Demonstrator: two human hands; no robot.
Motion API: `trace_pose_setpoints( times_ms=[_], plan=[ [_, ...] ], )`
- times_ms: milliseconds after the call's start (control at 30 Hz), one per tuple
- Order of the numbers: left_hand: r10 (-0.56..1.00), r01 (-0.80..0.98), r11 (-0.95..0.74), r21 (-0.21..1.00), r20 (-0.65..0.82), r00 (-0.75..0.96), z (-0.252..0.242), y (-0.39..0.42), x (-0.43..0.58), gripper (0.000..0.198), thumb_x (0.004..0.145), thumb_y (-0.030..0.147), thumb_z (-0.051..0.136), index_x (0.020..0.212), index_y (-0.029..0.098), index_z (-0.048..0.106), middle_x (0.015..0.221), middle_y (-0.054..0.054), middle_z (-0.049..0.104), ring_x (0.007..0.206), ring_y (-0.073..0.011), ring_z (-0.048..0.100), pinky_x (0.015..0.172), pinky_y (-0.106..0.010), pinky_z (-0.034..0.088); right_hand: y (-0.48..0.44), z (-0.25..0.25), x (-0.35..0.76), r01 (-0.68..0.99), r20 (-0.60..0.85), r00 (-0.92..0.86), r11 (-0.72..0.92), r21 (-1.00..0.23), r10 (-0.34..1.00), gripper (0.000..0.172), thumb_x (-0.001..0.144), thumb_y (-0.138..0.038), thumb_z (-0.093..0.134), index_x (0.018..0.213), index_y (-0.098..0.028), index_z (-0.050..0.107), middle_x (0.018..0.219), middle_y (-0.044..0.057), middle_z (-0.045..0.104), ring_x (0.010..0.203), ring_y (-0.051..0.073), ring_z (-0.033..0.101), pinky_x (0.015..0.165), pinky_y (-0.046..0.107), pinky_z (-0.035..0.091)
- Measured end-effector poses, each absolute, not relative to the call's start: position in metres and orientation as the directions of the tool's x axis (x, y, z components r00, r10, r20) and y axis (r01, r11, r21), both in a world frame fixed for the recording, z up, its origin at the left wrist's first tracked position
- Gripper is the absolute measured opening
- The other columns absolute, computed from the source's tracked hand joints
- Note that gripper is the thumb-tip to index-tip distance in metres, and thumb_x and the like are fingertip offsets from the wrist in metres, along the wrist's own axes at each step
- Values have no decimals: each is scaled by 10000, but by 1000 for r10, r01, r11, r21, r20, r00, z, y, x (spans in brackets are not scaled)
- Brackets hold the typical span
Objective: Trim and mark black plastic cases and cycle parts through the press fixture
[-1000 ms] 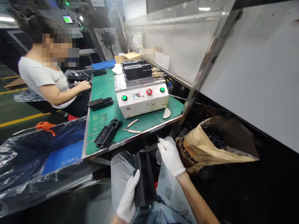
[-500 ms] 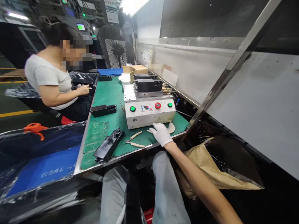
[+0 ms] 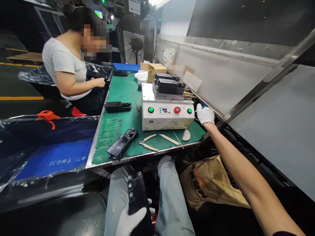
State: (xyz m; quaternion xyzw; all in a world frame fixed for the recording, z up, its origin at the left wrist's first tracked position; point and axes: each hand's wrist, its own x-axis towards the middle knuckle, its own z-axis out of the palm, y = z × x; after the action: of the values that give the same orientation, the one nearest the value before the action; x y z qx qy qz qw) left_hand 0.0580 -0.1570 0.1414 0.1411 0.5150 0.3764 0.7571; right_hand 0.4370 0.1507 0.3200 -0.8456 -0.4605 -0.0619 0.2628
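R hand [image 3: 205, 114] moved to bench corner [image 3: 199, 132]; L hand [image 3: 130, 218] grips black part [image 3: 136, 193].

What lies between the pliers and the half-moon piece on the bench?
The head view shows a cream-handled tool and a thin metal rod there.

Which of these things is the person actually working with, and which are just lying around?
In use:
left hand, gripping a black part
right hand, beside a small blue-topped item

Lying about:
pliers
another black part on the green bench
paper sack
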Motion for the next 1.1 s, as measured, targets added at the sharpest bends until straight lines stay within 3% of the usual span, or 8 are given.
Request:
trace_pose_setpoints(
  times_ms=[67,133,267,400,567,767,967,1100],
  plan=[
    [799,-279,595,754,-593,98,156,-154,57,637,509,535,957,961,124,775,850,-166,824,776,-343,769,735,-435,621,131,333,430,851,497,513,-339,-402,699,659,1071,-590,378,948,-78,775,1036,266,774,1049,340,728,880,389,487],
    [832,-169,553,816,-550,65,169,-154,55,609,559,469,926,1041,153,731,915,-130,824,830,-318,762,793,-416,610,99,344,412,863,601,453,-154,-482,658,657,1045,-646,399,907,-121,771,875,179,781,856,283,745,764,358,517],
    [832,-44,542,839,-529,169,196,-163,54,447,626,392,857,995,207,685,916,-71,789,998,-328,733,896,-399,578,6,347,342,700,375,290,72,-711,881,564,941,-690,590,742,-186,745,581,40,683,537,179,657,583,296,532],
    [817,-28,564,826,-552,169,216,-173,58,497,618,423,832,1041,220,665,915,-68,770,1131,-379,689,1008,-458,527,-66,326,280,500,125,152,33,-866,980,488,925,-637,649,706,-209,731,524,9,671,464,161,648,522,267,545],
    [794,-65,588,806,-560,237,231,-178,64,656,622,444,826,1207,207,650,1050,-87,770,1106,-373,686,1010,-469,513,-90,304,267,412,3,120,-47,-910,993,485,917,-639,650,699,-211,716,482,-4,640,440,155,640,483,247,527],
    [776,-75,595,800,-548,311,235,-179,64,451,635,411,822,1033,240,699,879,-35,753,863,-299,683,1028,-459,500,-95,296,284,440,50,169,-30,-897,984,448,937,-583,647,700,-210,722,488,-11,637,452,144,636,508,240,528],
    [742,-13,576,817,-515,430,231,-181,65,468,713,452,795,1100,239,643,972,-60,745,941,-303,671,926,-409,525,-103,303,279,347,52,193,-19,-938,980,425,921,-588,672,706,-223,704,679,24,747,524,173,712,534,266,586],
    [720,33,559,828,-505,476,233,-180,67,429,751,451,762,1081,230,599,957,-57,698,924,-280,627,855,-375,511,-106,303,265,323,28,134,-17,-946,991,399,924,-562,674,710,-227,705,655,21,734,537,175,714,507,257,579]
  ],
)
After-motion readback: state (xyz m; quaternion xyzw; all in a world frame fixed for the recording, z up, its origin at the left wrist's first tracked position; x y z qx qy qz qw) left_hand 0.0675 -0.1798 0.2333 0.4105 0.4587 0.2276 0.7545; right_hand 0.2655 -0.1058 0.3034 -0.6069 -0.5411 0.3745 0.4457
